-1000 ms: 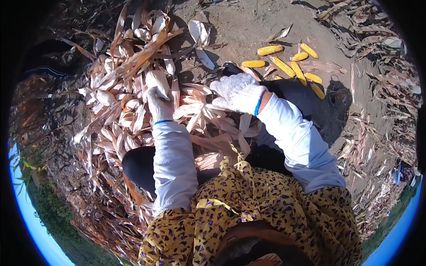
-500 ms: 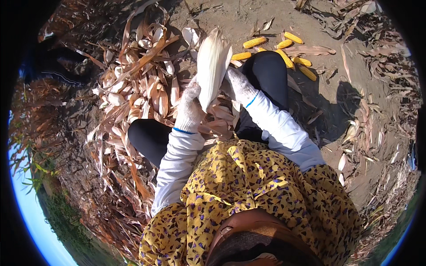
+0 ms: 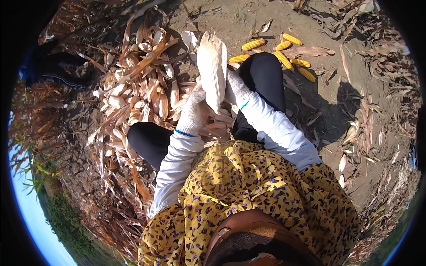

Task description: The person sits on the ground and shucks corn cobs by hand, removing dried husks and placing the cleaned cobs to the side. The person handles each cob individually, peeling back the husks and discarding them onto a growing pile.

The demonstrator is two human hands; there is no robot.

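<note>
L: heap of dry husks, prob. w/ unhusked ears left to do. L hand, gloved, curls partly closed round the held ear, which is upright btwn both hands, husk on, no kernels showing. R hand grips its R side, fingertips hidden. Farther R, approx. 7 bare cobs on dirt look done.

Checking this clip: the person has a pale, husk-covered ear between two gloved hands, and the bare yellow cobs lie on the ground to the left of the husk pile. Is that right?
Not quite: the head view shows the bare yellow cobs to the right of the husk pile. The husk-covered ear is indeed between the gloved left hand and right hand.
</note>
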